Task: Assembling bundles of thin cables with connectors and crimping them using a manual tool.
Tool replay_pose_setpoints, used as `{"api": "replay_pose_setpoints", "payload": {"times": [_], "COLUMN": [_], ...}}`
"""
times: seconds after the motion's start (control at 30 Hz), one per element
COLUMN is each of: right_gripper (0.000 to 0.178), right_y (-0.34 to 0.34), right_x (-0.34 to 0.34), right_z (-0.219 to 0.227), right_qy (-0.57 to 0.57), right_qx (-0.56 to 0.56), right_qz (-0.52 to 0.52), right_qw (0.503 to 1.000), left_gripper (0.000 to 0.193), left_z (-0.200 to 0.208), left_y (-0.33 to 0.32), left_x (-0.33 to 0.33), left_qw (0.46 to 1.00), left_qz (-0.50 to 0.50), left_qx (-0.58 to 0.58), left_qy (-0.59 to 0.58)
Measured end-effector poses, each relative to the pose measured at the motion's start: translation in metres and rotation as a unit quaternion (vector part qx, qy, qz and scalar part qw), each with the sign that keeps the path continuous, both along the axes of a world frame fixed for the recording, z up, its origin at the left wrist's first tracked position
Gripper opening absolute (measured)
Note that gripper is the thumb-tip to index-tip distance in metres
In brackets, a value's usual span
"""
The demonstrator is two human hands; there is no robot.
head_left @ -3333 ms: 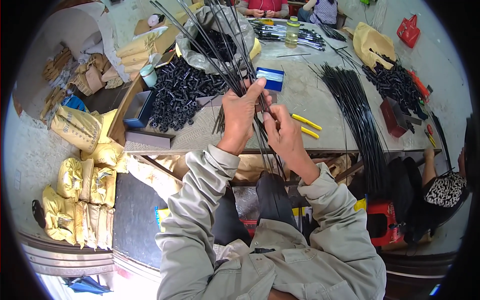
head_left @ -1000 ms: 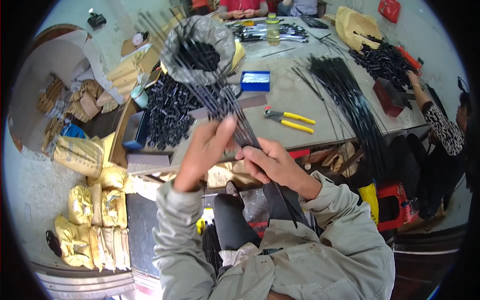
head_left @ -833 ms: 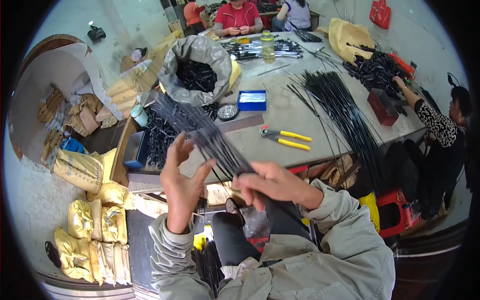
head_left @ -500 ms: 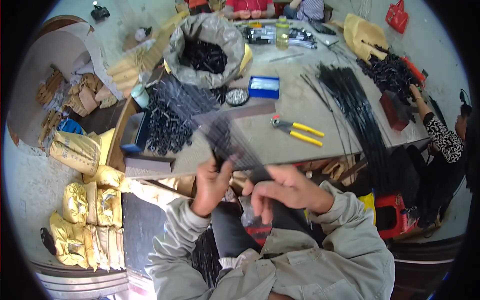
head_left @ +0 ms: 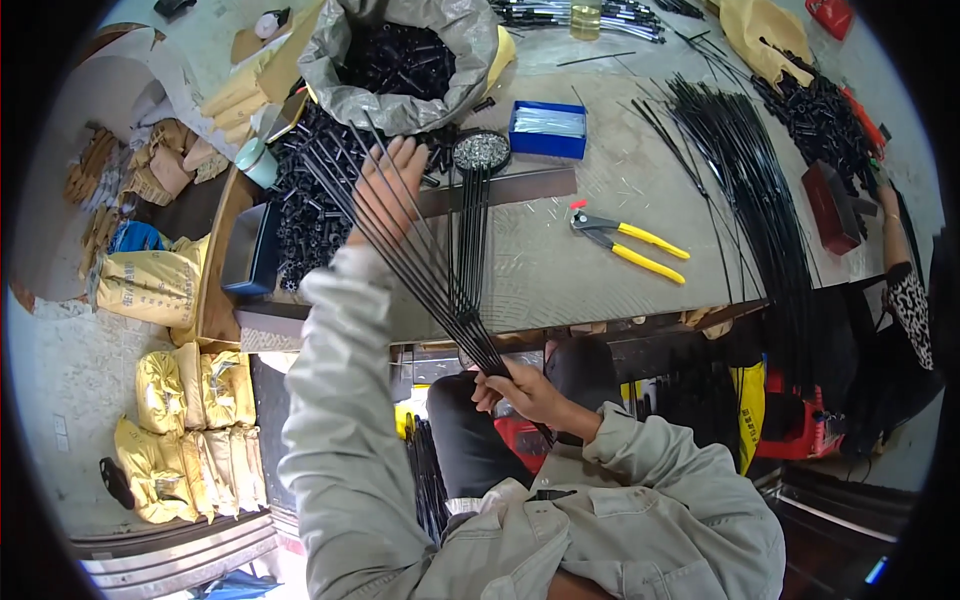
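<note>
My right hand [head_left: 522,393] is closed around the lower end of a bundle of thin black rods [head_left: 440,300], held over the table's near edge. From that grip the rods fan out to the upper left. Behind their spread tips, my left hand [head_left: 388,190] reaches over a heap of small black tubular parts [head_left: 318,190], its fingers stretched out and apart. A second bunch of black rods [head_left: 468,235] lies beside it, running from the table edge up to a round dish of small metal pieces [head_left: 481,150].
Yellow-handled pincers [head_left: 640,248] and a blue box [head_left: 548,130] lie to the right. A large grey sack of black parts [head_left: 395,60] stands behind. Long black rods [head_left: 750,190] overhang the edge. At far right, a co-worker's hand [head_left: 888,200] is near more black parts.
My left hand has moved forward, away from my right hand, to the heap of parts. The blurred rods have come to rest fanned out in my right hand. The view has shifted.
</note>
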State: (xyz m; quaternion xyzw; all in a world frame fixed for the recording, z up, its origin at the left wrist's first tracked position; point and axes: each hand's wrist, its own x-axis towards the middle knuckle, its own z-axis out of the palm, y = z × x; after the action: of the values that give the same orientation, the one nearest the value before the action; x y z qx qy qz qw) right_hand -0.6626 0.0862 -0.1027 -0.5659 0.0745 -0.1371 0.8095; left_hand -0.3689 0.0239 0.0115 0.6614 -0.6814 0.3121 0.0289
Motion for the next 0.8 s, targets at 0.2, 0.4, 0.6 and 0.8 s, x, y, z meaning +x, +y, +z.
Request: {"api": "replay_pose_setpoints", "payload": {"times": [0.2, 0.4, 0.6, 0.8], "right_gripper": [0.020, 0.033, 0.036, 0.021], "right_y": [-0.010, -0.058, -0.077, -0.126], "right_x": [-0.002, 0.023, -0.025, -0.004], "right_z": [-0.065, -0.078, -0.007, 0.144], "right_qy": [0.011, 0.183, 0.163, 0.064], "right_qx": [0.033, -0.241, -0.722, -0.616], "right_qz": [0.037, 0.136, -0.039, -0.061], "right_qw": [0.999, 0.943, 0.671, 0.782], "left_gripper": [0.079, 0.094, 0.078, 0.065], "left_z": [-0.011, -0.028, -0.033, -0.038], "left_y": [0.108, 0.089, 0.078, 0.083], "left_x": [-0.050, -0.110, -0.117, -0.106], "left_qw": [0.950, 0.942, 0.944, 0.946], "left_qz": [-0.107, -0.169, -0.141, -0.150], "left_qx": [0.175, 0.196, 0.138, 0.125], "left_qy": [0.238, 0.213, 0.265, 0.258]}}
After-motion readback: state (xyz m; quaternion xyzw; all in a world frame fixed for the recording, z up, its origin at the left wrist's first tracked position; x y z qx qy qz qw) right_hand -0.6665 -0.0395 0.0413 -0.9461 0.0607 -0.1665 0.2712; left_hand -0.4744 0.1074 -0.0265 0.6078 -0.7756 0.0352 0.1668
